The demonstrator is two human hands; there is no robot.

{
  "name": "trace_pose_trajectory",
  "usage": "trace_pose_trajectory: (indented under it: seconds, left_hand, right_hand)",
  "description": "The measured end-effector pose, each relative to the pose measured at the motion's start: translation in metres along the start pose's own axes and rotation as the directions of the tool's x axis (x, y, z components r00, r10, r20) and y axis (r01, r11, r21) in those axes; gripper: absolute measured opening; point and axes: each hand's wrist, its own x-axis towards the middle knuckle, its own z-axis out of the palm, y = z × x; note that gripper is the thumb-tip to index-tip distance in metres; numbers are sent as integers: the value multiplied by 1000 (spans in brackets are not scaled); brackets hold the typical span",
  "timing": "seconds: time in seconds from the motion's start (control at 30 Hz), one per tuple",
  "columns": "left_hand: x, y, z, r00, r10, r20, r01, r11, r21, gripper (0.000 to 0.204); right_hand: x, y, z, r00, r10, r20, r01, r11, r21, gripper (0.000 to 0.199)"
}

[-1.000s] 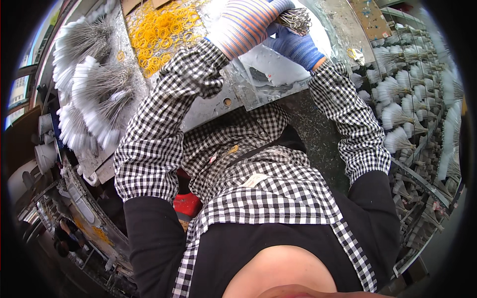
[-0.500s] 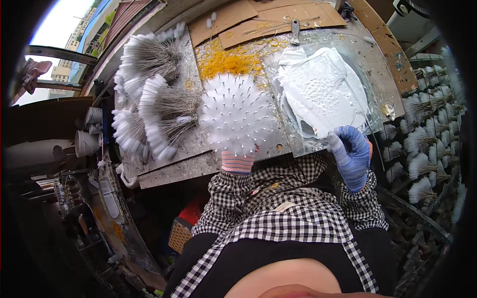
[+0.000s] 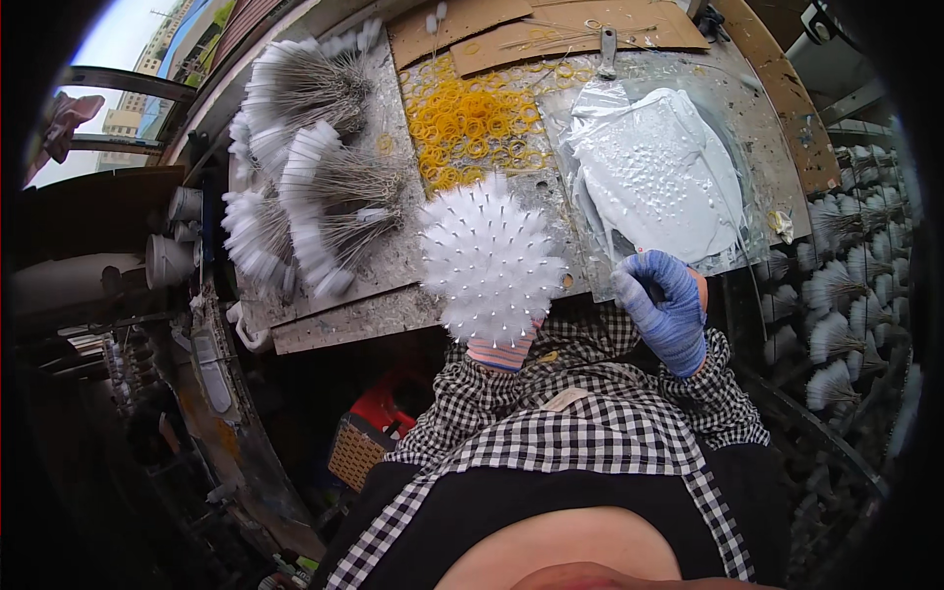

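Brush bunch [image 3: 492,261] points tips-up at the near edge of the table [image 3: 369,315], apparently clasped below by my left hand [image 3: 501,352] to leave the tips free, while my right hand [image 3: 669,310] curls loosely, seemingly empty.

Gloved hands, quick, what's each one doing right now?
Left hand: holding the white fuzzy-tipped bundle, mostly hidden behind it.
Right hand: curled; whether it grips anything cannot be told.

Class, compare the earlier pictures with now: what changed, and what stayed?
The left hand has brought the bundle of white-tufted wires from over the white paste toward the body, tufts now up; the right hand has drawn back too. The yellow rubber bands stayed put.
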Motion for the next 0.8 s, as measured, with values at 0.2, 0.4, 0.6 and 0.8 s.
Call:
trace_pose_trajectory:
  seconds: [0.2,0.4,0.6,0.8]
  left_hand:
    - [3,42,-59,975,-81,-208,70,996,-61,50]
    - [38,8,25,965,-104,242,141,980,-139,65]
    - [48,6,41,955,281,-96,-224,893,390,75]
    - [48,18,38,919,375,-125,-293,858,422,75]
  right_hand:
    - [-2,-1,3,1000,-28,12,28,1000,-15,11]
    - [-1,-2,2,999,33,16,-33,999,-29,12]
    - [-1,-1,5,1000,-13,19,14,997,-71,10]
    - [-2,3,7,999,-32,32,34,998,-51,10]
